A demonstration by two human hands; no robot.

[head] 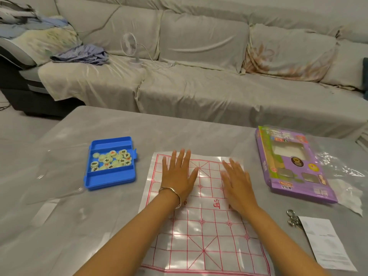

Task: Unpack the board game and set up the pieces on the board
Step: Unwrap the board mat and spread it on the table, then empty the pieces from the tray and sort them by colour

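A thin plastic board sheet [205, 232] with a red grid lies flat on the grey table, in front of me. My left hand [178, 172] presses palm-down on its far left part, fingers straight and spread. My right hand [237, 182] lies flat on the far right part, slightly blurred. To the left stands a blue plastic tray [107, 179] holding several pale round game pieces [112, 159] with red and black characters. The purple game box [292, 166] lies flat at the right.
A clear plastic lid [53, 172] lies left of the blue tray. Clear wrapping [342, 176] sits beside the purple box. Metal scissors [293, 219] and a paper slip [326, 244] lie at the right front. A sofa with a small white fan [130, 48] stands behind the table.
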